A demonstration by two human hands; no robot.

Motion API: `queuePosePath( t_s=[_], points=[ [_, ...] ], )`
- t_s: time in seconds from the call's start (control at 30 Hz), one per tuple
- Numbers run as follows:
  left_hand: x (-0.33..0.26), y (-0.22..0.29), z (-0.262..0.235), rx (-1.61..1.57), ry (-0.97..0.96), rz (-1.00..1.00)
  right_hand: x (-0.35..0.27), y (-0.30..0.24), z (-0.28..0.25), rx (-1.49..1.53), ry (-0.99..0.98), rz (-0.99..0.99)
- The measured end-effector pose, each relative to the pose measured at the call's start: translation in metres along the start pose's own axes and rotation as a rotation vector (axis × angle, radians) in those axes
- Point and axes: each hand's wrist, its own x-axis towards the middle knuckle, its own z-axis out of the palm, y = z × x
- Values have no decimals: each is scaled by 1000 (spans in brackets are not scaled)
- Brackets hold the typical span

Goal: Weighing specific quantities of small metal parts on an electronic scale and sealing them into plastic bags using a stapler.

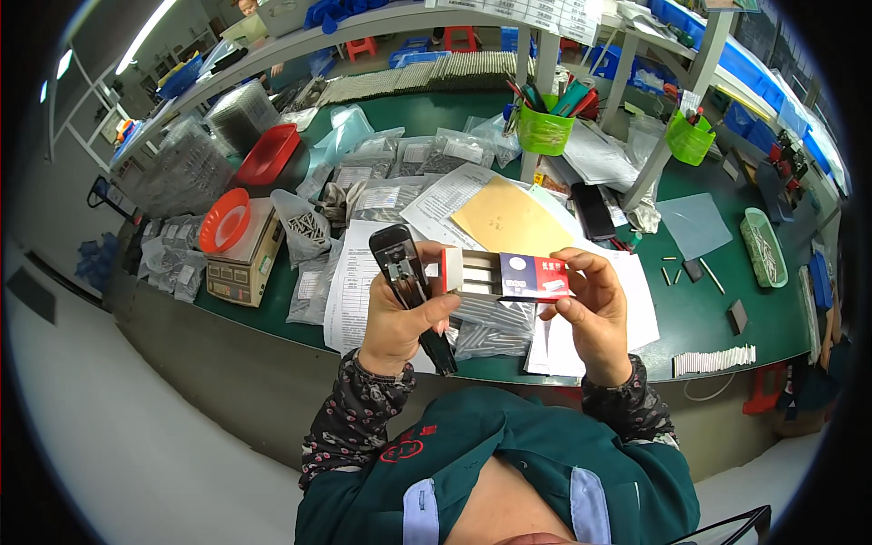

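My left hand (pixel 398 318) is closed around a black stapler (pixel 400 259), which is swung open and held upright. The same hand's fingers also touch the left end of a small staple box (pixel 536 277). This box has a blue and red sleeve, and its white inner tray (pixel 451 270) is slid partway out to the left. Grey metal strips show inside the tray, probably rows of staples. My right hand (pixel 592 313) grips the sleeve's right end between thumb and fingers. Beneath the hands lie clear bags of thin metal rods (pixel 495 327) and printed sheets (pixel 354 304).
A scale (pixel 243 259) carrying an orange-red bowl (pixel 225 221) stands at left, near a red tray (pixel 269 154). Green pen holders (pixel 543 133) hang on the shelf posts. At right are a phone (pixel 593 212), a green basket (pixel 761 250) and a row of small metal pins (pixel 715 361).
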Motion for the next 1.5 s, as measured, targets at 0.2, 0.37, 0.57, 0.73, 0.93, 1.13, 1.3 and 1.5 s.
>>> queuePosePath(
  t_s=[0.2,0.37,0.57,0.73,0.93,1.13,1.3,1.5],
  points=[
    [2,2,-2,-91,-92,-28,-4,-5,2,-122,1,-38],
    [3,-4,-7,-194,-62,-72,1,-22,6,-401,-107,56],
    [9,-11,-12,-225,-175,-255,35,-43,22,-1066,-222,-341],
    [12,-13,-5,-146,-182,-255,40,-43,43,-1314,-318,-383],
    [8,-15,-2,-73,-145,-196,42,-37,43,-1471,-307,-399],
    [11,-18,0,-35,-132,-192,41,-30,39,-1450,-335,-387],
    [15,-22,0,-62,-134,-205,45,-31,36,-1413,-325,-349],
    [17,-25,-5,-188,-112,-191,48,-41,8,-350,-108,-96]
  ],
)
